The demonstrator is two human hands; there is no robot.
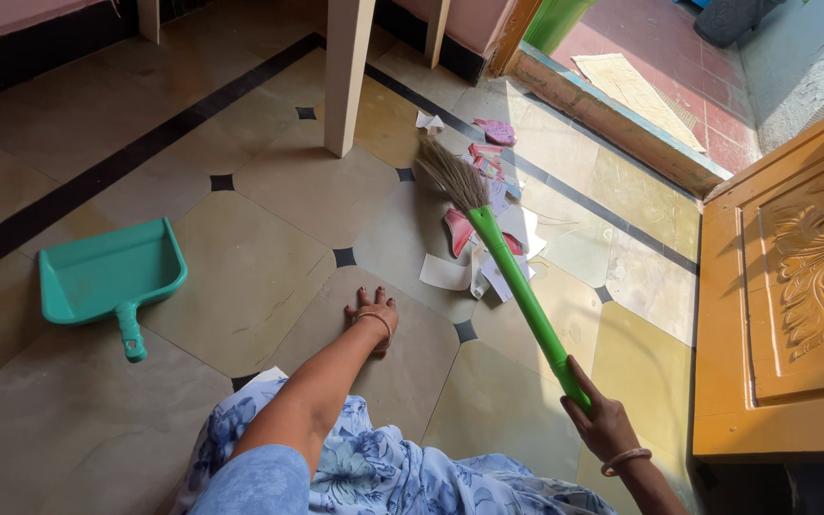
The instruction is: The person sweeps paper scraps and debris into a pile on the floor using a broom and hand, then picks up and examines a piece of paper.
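My right hand is closed around the green handle of the broom, gripping its near end. Bristles sit far out ahead of that grip, resting in the paper scraps on the tile floor. My left hand lies flat on the floor, fingers spread, holding nothing. Teal dustpan sits well off to its left.

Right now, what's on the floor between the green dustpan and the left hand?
Nothing: the head view shows only bare tiled floor between the dustpan and the left hand, which rests flat on the floor.
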